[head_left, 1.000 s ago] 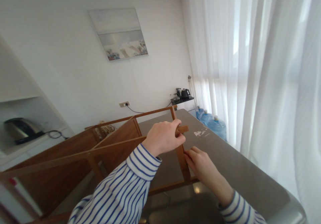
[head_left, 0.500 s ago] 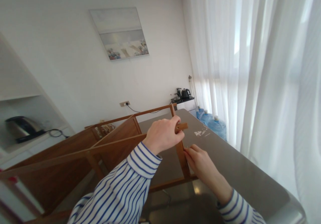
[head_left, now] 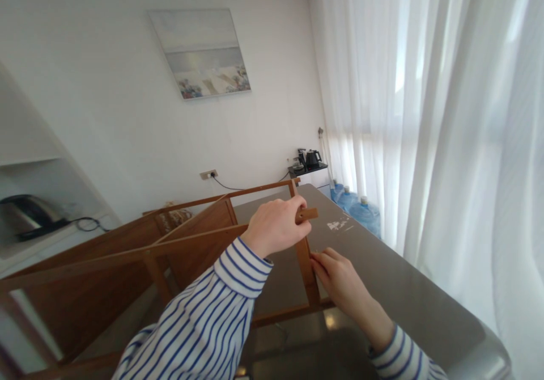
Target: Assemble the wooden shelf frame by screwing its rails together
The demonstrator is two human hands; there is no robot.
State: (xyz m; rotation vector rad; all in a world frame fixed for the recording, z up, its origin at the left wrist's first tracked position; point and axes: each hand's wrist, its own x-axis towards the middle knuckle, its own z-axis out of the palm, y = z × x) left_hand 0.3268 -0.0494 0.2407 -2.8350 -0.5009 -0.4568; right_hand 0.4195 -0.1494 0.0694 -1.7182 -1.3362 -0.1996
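Note:
A brown wooden shelf rack [head_left: 191, 243] lies on its side on a grey table [head_left: 408, 312]. My left hand [head_left: 276, 224] is wrapped around one of its rails, near the end, and the rail's tip with a small hole sticks out past my thumb. Lower and to the right, my right hand [head_left: 338, 275] is closed in a pinch against the outer side of the end crossbar [head_left: 306, 266]. Whatever lies between those fingertips is too small and hidden to name.
White scraps [head_left: 338, 225] lie on the table right of the rack. Large blue water bottles [head_left: 363, 215] stand by the curtain [head_left: 425, 113]. A black kettle [head_left: 313, 157] sits on a far cabinet, and another kettle [head_left: 32, 215] on the left counter.
The camera view has shifted slightly. Both hands keep their places on the rack, with no clear movement of either.

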